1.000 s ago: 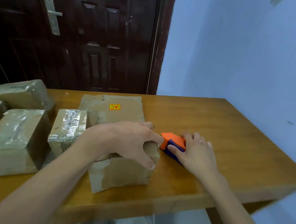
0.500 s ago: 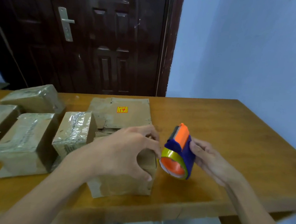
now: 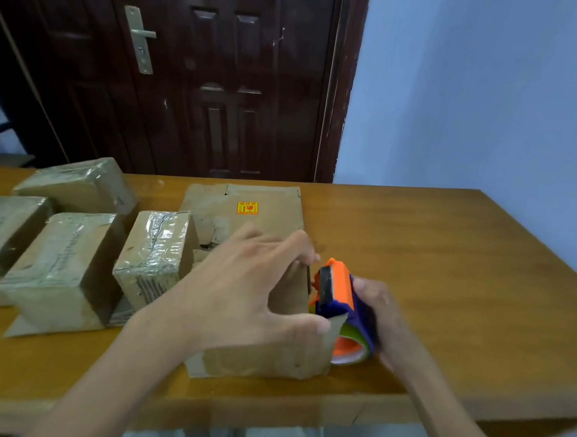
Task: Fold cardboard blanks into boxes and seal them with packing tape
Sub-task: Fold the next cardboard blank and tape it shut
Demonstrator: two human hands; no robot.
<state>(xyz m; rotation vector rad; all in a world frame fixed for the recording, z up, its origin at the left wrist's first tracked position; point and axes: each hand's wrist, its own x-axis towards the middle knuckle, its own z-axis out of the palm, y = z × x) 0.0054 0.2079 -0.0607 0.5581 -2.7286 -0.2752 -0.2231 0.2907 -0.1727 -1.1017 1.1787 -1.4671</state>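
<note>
A small folded cardboard box stands near the table's front edge. My left hand lies over its top, fingers and thumb clamped around its right end. My right hand grips an orange and blue tape dispenser holding a roll of tape, pressed against the box's right side. A flat cardboard blank with a yellow sticker lies behind the box. Most of the box top is hidden under my left hand.
Several taped boxes stand in a cluster on the left of the wooden table. A dark door is behind the table and a pale blue wall on the right.
My right hand picked the tape dispenser up off the table, turned it upright and brought it against the right side of the box. My left hand stayed on the box.
</note>
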